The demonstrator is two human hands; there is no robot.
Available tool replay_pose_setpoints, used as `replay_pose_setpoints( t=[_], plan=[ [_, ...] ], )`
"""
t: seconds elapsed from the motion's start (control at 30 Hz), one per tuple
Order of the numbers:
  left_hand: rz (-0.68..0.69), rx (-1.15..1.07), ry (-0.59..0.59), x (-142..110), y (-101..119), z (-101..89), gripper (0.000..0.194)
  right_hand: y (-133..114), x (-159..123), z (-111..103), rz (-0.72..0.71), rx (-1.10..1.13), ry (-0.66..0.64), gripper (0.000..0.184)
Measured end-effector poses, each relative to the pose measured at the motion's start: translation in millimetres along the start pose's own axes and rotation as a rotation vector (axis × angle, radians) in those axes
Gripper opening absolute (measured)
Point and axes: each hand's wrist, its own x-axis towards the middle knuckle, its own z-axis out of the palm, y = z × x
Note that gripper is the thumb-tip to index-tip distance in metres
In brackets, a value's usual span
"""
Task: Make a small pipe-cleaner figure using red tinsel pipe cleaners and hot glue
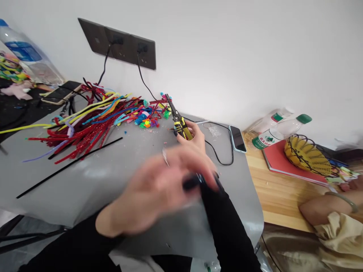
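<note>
My right hand (198, 141) is closed round the yellow-and-black handles of a pair of pliers (181, 126). The dark jaws point up toward the wall, over the grey tabletop (136, 151). Nearer the camera, my left hand (167, 181) crosses in front of my right forearm, blurred by motion. Its fingers are curled, with the dark-nailed thumb and fingertip close together. A tiny pale mark shows by these tips; I cannot make out what it is. Left of the pliers lie small colourful pipe-cleaner pieces (147, 117) and a heap of long pipe cleaners (85, 128).
A single black pipe cleaner (70, 167) lies at the left. Right of my hands are a phone (237, 139), a black cable (218, 156), plastic bottles (268, 138) and a yellow basket (307, 156) on a red book (292, 166). Another person's arm (326, 206) rests at the far right.
</note>
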Motion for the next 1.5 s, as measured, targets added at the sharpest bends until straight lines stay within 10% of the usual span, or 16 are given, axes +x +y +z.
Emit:
replay_pose_setpoints(
  t=[0.2,0.4,0.77,1.5],
  plan=[
    [-0.015,-0.154,0.853,106,-57,-67.7,0.033,-13,-23,-19,0.027,-0.063,-0.044,0.051],
    [-0.187,-0.186,0.49,127,-132,-71.8,0.051,-17,-39,-27,0.088,-0.107,-0.107,0.051],
    [-0.013,0.046,0.275,150,-154,-70.8,0.051,-13,-39,-26,0.182,-0.165,-0.032,0.053],
    [0.08,0.162,0.314,142,-167,-71.9,0.029,-9,-40,-23,0.254,-0.192,-0.067,0.058]
  ],
)
